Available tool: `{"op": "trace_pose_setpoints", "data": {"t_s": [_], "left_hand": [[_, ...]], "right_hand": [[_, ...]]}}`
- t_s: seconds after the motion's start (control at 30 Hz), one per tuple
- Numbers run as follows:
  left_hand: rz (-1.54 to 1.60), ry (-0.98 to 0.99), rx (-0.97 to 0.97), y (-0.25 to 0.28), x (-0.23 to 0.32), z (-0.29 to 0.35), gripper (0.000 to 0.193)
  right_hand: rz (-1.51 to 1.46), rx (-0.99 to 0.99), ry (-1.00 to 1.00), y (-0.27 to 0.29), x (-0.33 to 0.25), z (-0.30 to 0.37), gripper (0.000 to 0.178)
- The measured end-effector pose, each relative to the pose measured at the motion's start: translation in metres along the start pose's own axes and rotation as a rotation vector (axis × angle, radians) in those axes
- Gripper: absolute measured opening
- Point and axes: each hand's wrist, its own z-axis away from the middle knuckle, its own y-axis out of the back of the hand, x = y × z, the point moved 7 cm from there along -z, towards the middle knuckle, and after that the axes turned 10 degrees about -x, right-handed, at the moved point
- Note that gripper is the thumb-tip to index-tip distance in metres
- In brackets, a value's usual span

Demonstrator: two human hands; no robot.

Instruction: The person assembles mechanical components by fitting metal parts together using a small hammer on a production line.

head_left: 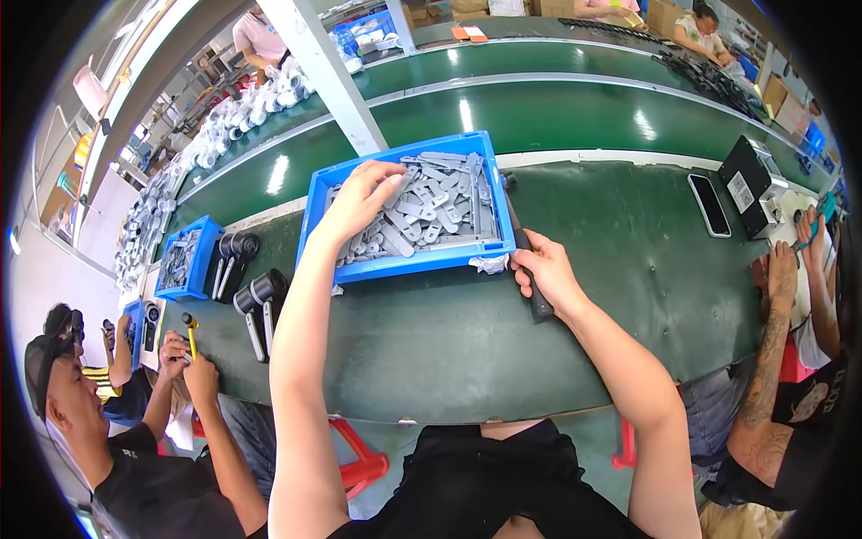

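A blue plastic bin filled with flat grey slotted parts sits on the dark green tabletop in front of me. My left hand reaches over its left side, fingers stretched out above the parts. I see nothing held in it, though its palm is hidden. Beside the bin's right wall, my right hand is closed round a long black-handled tool. That tool lies slanted along the wall, with a small dark head at the far end, much like a hammer. A crumpled whitish scrap is at the bin's near right corner.
Black cylindrical pieces with grey arms and a smaller blue bin stand to the left. A phone and a black box lie right. A co-worker on the left holds a yellow hammer; another person works right. Green conveyors run behind.
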Motion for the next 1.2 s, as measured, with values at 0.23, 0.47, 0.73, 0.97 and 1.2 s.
{"op": "trace_pose_setpoints", "data": {"t_s": [0.23,0.47,0.73,0.97,1.2], "left_hand": [[-0.170,0.458,0.022,0.020,-0.008,0.069,0.078],[-0.050,0.530,-0.099,-0.021,-0.010,0.071,0.104],[-0.012,0.341,0.181,-0.023,0.016,0.018,0.106],[-0.045,0.341,0.072,-0.012,0.029,0.016,0.075],[-0.068,0.062,0.139,-0.011,0.040,0.005,0.037]], "right_hand": [[0.005,-0.001,0.007,0.001,-0.001,0.000,0.013],[0.025,-0.002,-0.004,-0.001,-0.003,0.002,0.017],[0.024,0.006,-0.002,0.001,-0.002,0.001,0.016],[-0.027,-0.006,0.006,-0.001,0.001,0.002,0.017],[0.032,0.012,-0.021,0.000,-0.004,0.002,0.016]]}}
